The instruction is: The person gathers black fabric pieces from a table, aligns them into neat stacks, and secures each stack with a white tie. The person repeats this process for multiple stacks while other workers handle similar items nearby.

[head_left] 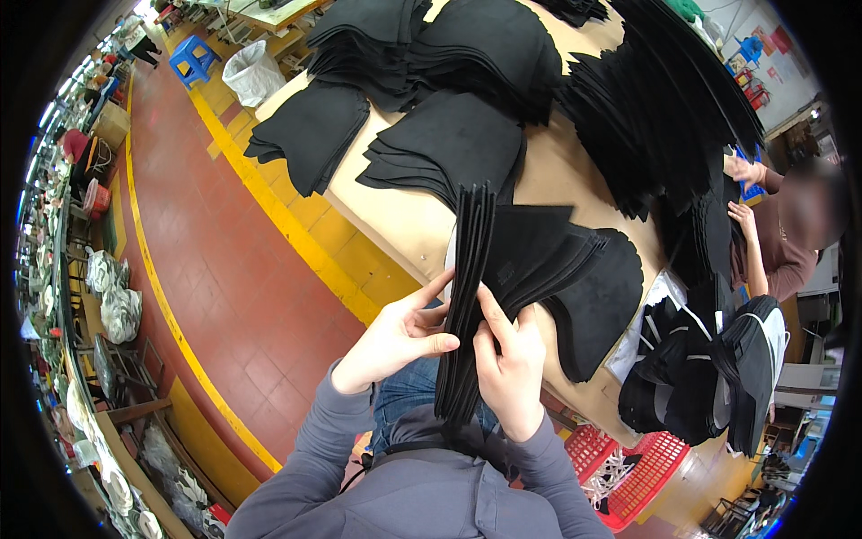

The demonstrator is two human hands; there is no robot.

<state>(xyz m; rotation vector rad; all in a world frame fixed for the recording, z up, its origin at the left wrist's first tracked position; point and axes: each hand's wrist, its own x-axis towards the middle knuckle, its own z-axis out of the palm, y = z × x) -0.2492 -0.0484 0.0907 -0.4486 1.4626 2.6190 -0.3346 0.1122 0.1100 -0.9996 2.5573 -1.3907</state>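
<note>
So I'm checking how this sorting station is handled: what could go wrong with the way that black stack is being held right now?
The stack of black pieces stands on edge, pinched between the left hand and right hand; sheets could slip out and fall to the floor. The fanned pieces beside it overhang the table edge and might slide off. The count could also be lost if sheets shift.

The person wears a grey long-sleeved top, its sleeves reaching to the wrists of the bare left hand point(395, 337) and right hand point(510, 364) at lower centre of the frame. Blue jeans show between the forearms. No gloves, rings or watch visible.
</note>
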